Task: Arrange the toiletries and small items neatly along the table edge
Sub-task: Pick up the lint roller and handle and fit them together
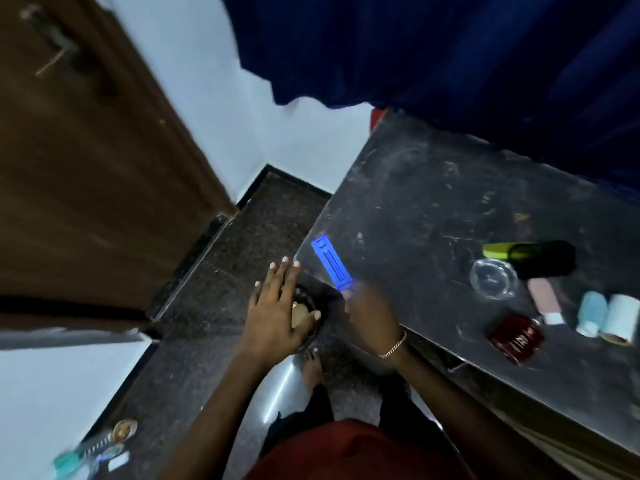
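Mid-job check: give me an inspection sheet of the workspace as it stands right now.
Surface: dark scuffed table, mostly bare at its left end.
Job's things: blue comb-like piece held over the table's corner; clear glass dish, black-and-green bottle, pink tube, dark red jar, two pale bottles grouped at the right.
Clutter: small items on the floor, blurred.
Grippers: right hand grips the blue piece; left hand open, fingers spread, off the table.
Cables: nothing seen.
Surroundings: brown door, blue curtain, dark stone floor.

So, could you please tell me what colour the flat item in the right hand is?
Bright blue item, head view.
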`<action>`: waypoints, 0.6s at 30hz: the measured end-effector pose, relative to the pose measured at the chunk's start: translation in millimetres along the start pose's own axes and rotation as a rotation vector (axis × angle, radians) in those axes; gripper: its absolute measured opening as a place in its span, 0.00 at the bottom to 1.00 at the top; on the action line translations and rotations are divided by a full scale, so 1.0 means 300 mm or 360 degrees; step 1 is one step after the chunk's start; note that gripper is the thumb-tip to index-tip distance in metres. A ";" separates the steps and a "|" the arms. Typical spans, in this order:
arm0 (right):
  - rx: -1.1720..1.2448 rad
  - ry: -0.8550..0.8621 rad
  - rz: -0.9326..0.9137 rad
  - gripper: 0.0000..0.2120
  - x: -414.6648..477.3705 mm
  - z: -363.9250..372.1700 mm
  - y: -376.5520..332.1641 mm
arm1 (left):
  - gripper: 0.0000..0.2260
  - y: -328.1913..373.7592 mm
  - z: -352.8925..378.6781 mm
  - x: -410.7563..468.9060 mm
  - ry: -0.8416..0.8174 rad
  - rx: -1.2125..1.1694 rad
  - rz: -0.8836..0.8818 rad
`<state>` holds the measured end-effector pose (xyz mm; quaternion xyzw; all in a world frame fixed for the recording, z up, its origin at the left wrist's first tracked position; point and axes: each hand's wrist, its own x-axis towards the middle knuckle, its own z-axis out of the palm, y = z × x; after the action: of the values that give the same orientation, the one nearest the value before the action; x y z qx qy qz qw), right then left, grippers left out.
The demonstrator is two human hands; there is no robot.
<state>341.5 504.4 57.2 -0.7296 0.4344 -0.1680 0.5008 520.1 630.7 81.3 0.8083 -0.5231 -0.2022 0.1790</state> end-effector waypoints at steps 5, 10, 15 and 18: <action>0.0048 0.0132 0.0015 0.11 -0.043 -0.136 0.006 | 0.42 0.118 0.065 0.072 -0.0013 0.0024 0.0131; 0.0004 0.0465 0.0060 0.11 -0.115 -0.428 0.092 | 0.42 0.411 0.164 0.224 -0.0146 0.0045 0.0456; 0.0023 0.0719 0.0137 0.10 -0.189 -0.651 0.215 | 0.42 0.651 0.289 0.308 -0.0283 0.0151 0.0713; 0.0001 0.0880 0.0169 0.07 -0.246 -0.775 0.287 | 0.42 0.787 0.388 0.339 -0.0363 0.0210 0.0851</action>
<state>101.4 417.2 98.5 -0.6321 0.5921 -0.3344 0.3715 315.5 436.6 86.0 0.6238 -0.7463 -0.2030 0.1129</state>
